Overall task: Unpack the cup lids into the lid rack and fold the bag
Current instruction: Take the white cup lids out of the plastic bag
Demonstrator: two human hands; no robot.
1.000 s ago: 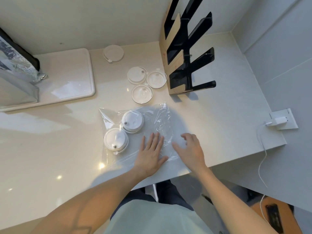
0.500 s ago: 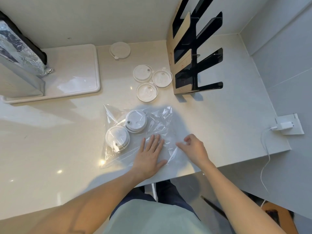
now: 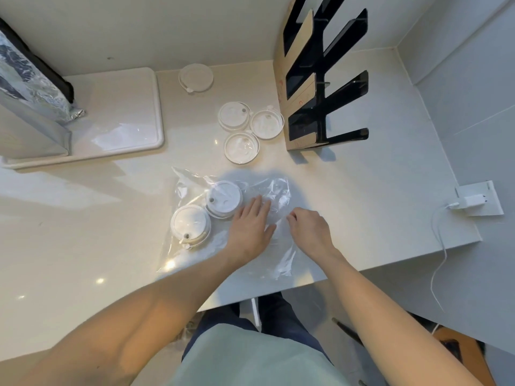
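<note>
A clear plastic bag lies flat on the white counter near its front edge. Two white cup lids show through it, one further back and one to the left. My left hand presses flat on the bag, fingers apart, beside the further lid. My right hand pinches the bag's right edge and has it lifted over toward the left. Three more lids lie loose beside the black and wood lid rack, which holds none.
Another lid lies by the back wall. A white tray with a foil bag sits at the left. A wall socket with a charger and cable is at the right, past the counter's edge.
My right hand closed on the bag's right edge and drew it leftward toward my left hand. My left hand slid a little further onto the bag, nearer the lid.
</note>
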